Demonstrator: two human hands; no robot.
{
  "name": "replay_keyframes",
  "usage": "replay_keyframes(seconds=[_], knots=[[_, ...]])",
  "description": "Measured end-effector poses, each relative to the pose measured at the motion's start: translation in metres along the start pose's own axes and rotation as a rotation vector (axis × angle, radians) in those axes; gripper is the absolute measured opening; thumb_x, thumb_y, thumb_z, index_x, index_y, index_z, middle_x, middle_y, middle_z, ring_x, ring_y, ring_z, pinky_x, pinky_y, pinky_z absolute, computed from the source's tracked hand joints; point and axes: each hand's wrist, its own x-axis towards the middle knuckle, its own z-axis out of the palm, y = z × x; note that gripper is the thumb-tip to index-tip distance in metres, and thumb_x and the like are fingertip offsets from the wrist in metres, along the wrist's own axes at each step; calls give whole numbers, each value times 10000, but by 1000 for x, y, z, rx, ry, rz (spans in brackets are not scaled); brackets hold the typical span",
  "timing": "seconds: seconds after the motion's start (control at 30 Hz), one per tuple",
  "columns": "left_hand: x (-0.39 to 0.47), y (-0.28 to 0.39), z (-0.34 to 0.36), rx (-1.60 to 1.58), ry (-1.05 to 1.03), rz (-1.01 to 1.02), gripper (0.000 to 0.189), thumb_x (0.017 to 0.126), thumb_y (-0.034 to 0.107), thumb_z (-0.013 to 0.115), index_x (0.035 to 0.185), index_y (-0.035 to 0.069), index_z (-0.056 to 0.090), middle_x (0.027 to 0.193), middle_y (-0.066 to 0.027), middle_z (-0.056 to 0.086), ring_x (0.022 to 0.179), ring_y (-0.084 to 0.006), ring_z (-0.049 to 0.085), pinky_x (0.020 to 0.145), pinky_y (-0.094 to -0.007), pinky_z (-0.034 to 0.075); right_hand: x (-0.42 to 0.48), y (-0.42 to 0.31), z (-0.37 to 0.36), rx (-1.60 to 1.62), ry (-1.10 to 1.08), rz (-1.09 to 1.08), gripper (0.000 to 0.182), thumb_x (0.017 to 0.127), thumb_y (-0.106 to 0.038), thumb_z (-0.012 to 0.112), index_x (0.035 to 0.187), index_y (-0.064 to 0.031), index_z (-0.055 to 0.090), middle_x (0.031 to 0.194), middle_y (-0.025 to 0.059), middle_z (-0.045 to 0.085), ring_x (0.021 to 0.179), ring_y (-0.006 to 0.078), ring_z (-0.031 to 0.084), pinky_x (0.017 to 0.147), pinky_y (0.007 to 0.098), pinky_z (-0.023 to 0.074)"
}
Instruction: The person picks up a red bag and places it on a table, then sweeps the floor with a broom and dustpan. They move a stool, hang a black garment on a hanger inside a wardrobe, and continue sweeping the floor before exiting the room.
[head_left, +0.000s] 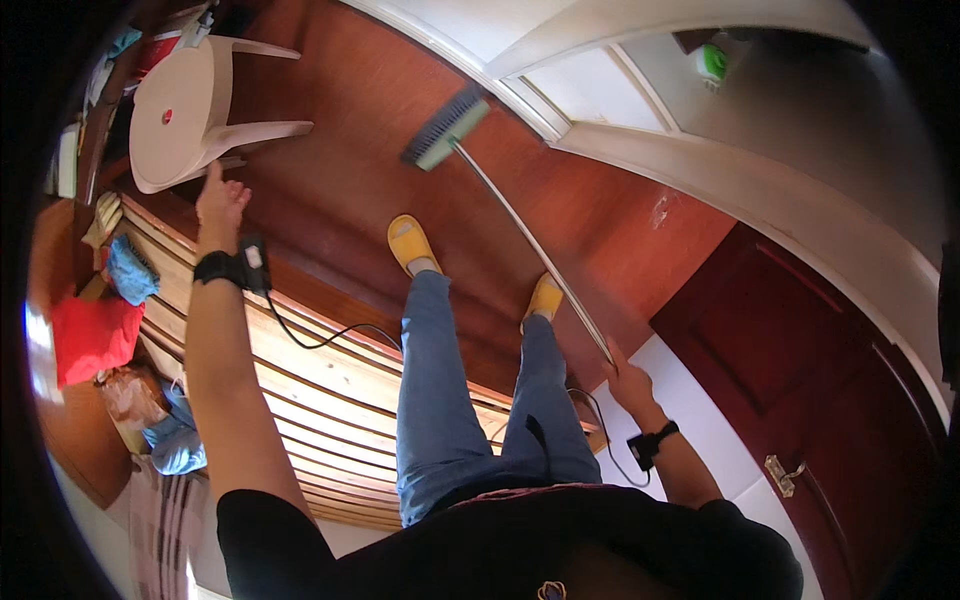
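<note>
My right hand (628, 384) is closed around the upper end of a metal broom handle. The push broom (452, 135) has a pale green head with dark bristles, and it rests on the reddish-brown floor ahead of my feet. My left hand (222, 201) is at the near edge of a beige plastic stool (176, 112), thumb extended towards the seat rim and fingers loosely curled. Whether it grips the stool or only comes close to it, I cannot tell. The stool's seat has a small red spot, and two legs show plainly.
A slatted wooden bench (330, 390) runs behind my legs on the left, with a red cloth (97, 339) and a blue cloth (133, 270) at its end. White door frame (551, 127) borders the floor ahead. A dark red door (780, 375) stands right. Cables hang from both wrists.
</note>
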Motion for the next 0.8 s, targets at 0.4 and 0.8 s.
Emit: replay_keyframes(seconds=[0.4, 0.8], knots=[[-322, -312, -14, 290, -225, -121, 676, 849, 265, 619, 1400, 133, 251, 703, -38, 536, 594, -138, 530, 447, -275, 418, -126, 324, 5, -195, 30, 153, 548, 877, -330, 502, 1376, -204, 311, 728, 219, 630, 692, 409, 618, 652, 503, 488], [-460, -382, -59, 380, -157, -236, 719, 844, 293, 636, 1407, 127, 222, 986, -148, 572, 784, -235, 590, 634, -346, 494, -150, 252, -52, 1058, -777, -37, 453, 785, -35, 600, 1170, 9, 366, 682, 100, 556, 492, 167, 552, 428, 291, 468]])
